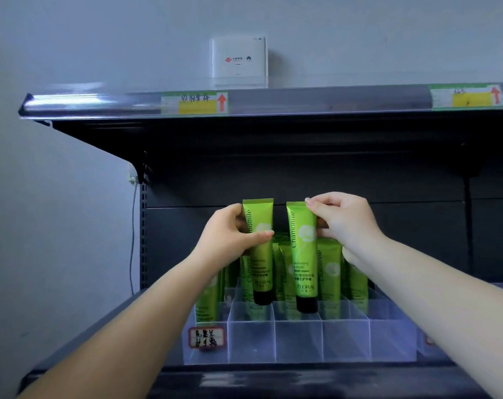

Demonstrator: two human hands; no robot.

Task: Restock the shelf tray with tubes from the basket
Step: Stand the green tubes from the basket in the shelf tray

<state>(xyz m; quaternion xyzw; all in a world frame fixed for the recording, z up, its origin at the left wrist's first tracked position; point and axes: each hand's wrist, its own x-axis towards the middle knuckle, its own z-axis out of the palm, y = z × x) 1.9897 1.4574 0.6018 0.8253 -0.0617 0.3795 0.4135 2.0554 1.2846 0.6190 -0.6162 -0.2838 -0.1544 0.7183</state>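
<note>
Mid-restock, with left hand [233, 234] and right hand [342, 223] each pinching one upright green plastic hand-cream tube [260, 254] [302, 254], caps down above the clear divided acrylic shelf tray [299, 341]; next, probably lowering both into empty front compartments.

A white box [238, 62] sits on the upper shelf [273, 100], against the wall [57, 53]. Two price tags [194, 102] line its edge. A cable [132, 226] hangs at left.
</note>
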